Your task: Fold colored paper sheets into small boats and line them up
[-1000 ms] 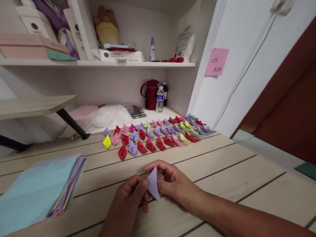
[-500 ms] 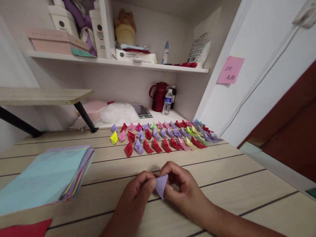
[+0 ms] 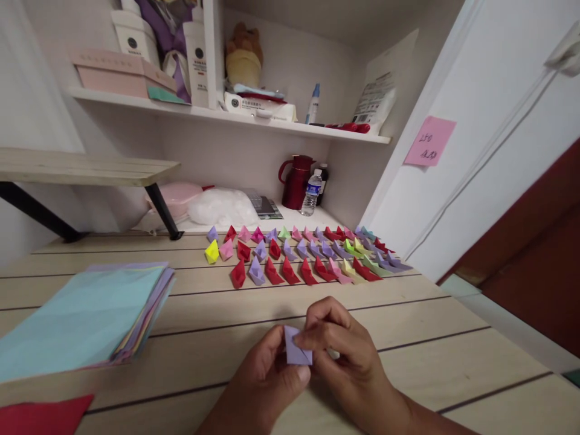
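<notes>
Both my hands meet low in the middle of the view, over the wooden table (image 3: 453,356). My left hand (image 3: 265,386) and my right hand (image 3: 344,356) pinch a small folded lilac paper piece (image 3: 296,353) between thumbs and fingertips. Beyond them, rows of several small folded paper boats (image 3: 303,257) in red, purple, pink, green and yellow stand on the table. A stack of coloured paper sheets (image 3: 86,317), pale blue on top, lies to the left of my hands.
A red sheet corner (image 3: 43,414) shows at the bottom left. Behind the table, a white shelf holds a red jug (image 3: 296,181), a water bottle (image 3: 312,193) and a white bag (image 3: 222,208). A pink note (image 3: 429,142) sticks on the right wall.
The lilac piece has gone from a pointed triangle to a smaller squarish fold, and my hands have closed tighter around it. The view has shifted to the left.
</notes>
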`<state>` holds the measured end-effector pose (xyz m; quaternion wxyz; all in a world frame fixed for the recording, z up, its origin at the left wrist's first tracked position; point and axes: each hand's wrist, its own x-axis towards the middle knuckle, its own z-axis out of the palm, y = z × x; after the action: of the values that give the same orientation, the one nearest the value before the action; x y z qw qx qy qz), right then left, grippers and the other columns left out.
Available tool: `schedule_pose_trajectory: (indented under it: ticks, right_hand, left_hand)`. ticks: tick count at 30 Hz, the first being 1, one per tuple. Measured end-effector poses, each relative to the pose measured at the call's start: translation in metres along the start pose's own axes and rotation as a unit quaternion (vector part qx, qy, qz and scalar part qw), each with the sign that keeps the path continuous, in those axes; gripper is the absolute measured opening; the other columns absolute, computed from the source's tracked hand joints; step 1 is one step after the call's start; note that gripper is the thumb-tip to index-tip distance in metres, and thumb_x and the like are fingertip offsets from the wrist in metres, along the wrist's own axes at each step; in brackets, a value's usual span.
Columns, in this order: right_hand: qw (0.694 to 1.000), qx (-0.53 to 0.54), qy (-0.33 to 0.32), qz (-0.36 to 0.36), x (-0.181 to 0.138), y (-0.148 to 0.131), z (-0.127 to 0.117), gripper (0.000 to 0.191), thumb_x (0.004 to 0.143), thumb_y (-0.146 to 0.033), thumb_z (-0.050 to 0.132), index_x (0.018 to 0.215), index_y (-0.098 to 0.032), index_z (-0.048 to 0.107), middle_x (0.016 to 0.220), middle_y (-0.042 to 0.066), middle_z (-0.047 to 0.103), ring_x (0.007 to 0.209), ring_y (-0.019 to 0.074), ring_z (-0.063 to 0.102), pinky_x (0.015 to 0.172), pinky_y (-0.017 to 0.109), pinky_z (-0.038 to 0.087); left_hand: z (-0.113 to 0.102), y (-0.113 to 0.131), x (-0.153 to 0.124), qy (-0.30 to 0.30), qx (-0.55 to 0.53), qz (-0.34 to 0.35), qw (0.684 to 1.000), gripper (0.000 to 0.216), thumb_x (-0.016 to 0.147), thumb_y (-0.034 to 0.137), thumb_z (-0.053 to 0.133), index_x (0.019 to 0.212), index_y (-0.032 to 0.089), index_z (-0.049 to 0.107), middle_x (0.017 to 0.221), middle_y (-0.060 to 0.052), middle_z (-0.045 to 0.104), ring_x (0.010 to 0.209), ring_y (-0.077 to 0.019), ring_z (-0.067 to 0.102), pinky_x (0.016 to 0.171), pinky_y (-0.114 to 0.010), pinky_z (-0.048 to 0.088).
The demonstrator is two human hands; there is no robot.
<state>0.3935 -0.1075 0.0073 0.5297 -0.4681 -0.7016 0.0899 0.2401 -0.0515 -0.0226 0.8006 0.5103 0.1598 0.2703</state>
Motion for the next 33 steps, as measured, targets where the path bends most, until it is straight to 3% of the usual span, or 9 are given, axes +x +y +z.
schedule_pose_trajectory:
  ticks: [8,13,18,21,23,27,30,33]
  right_hand:
    - [1.000,-0.008,-0.024,0.009,0.000,-0.002,-0.004,0.024,0.086,-0.003,0.053,0.081,-0.022,0.067,0.092,0.005,0.056,0.081,0.0151,0.060,0.065,0.025,0.049]
    - [0.999,0.011,-0.018,0.044,0.002,0.001,0.002,0.026,0.083,0.000,0.052,0.081,-0.022,0.066,0.092,0.004,0.058,0.091,0.0175,0.060,0.074,0.027,0.049]
    - [0.990,0.045,-0.006,0.134,0.007,0.005,0.006,0.025,0.080,-0.006,0.058,0.096,-0.023,0.067,0.097,0.004,0.058,0.075,0.0138,0.058,0.062,0.024,0.047]
    - [0.965,0.130,-0.024,0.227,0.008,0.004,0.006,0.025,0.084,-0.017,0.063,0.108,-0.023,0.063,0.095,0.003,0.061,0.068,0.0117,0.057,0.059,0.024,0.046]
    - [0.931,0.231,-0.065,0.274,0.008,0.005,0.007,0.028,0.087,-0.029,0.065,0.114,-0.021,0.060,0.086,0.002,0.065,0.063,0.0117,0.059,0.059,0.024,0.048]
    - [0.868,0.373,-0.094,0.314,0.006,0.012,0.010,0.045,0.087,-0.052,0.065,0.112,-0.015,0.061,0.071,0.003,0.069,0.057,0.0144,0.064,0.061,0.028,0.052]
    - [0.856,0.388,-0.068,0.336,0.006,0.016,0.012,0.049,0.090,-0.061,0.056,0.097,-0.014,0.063,0.065,0.005,0.069,0.056,0.0156,0.066,0.059,0.028,0.052]
    - [0.868,0.355,-0.076,0.340,0.006,0.016,0.012,0.056,0.090,-0.069,0.048,0.082,-0.015,0.061,0.060,0.005,0.066,0.055,0.0162,0.066,0.059,0.029,0.053]
  left_hand:
    - [-0.005,-0.009,0.007,-0.014,-0.004,0.010,1.000,0.043,0.084,0.053,0.064,0.110,0.019,0.068,0.098,-0.008,0.069,0.090,-0.0212,0.063,0.086,-0.037,0.048]
    - [-0.002,-0.005,0.008,0.082,0.024,0.024,0.996,0.036,0.079,0.052,0.069,0.091,0.018,0.075,0.084,-0.005,0.072,0.083,-0.0200,0.064,0.082,-0.035,0.052]
    - [-0.001,0.003,0.008,0.178,0.047,0.011,0.983,0.027,0.069,0.046,0.078,0.074,0.019,0.076,0.075,-0.002,0.073,0.069,-0.0182,0.063,0.075,-0.033,0.053]
    - [-0.004,0.004,0.010,0.192,0.033,0.007,0.981,0.027,0.066,0.045,0.081,0.071,0.019,0.075,0.064,-0.001,0.070,0.061,-0.0169,0.061,0.069,-0.031,0.050]
    - [-0.007,0.006,0.011,0.180,0.020,0.009,0.983,0.034,0.066,0.051,0.079,0.068,0.018,0.073,0.056,-0.002,0.065,0.056,-0.0162,0.058,0.066,-0.031,0.048]
    - [-0.008,0.010,0.011,0.174,0.002,0.016,0.985,0.043,0.067,0.059,0.076,0.066,0.016,0.071,0.057,-0.001,0.061,0.056,-0.0140,0.053,0.063,-0.029,0.045]
    - [-0.008,0.011,0.010,0.190,0.017,0.020,0.981,0.043,0.065,0.057,0.079,0.072,0.015,0.073,0.059,-0.001,0.061,0.058,-0.0131,0.051,0.061,-0.027,0.042]
    - [-0.009,0.011,0.008,0.209,0.042,0.028,0.977,0.042,0.066,0.057,0.078,0.068,0.015,0.073,0.058,-0.002,0.061,0.061,-0.0143,0.051,0.062,-0.027,0.041]
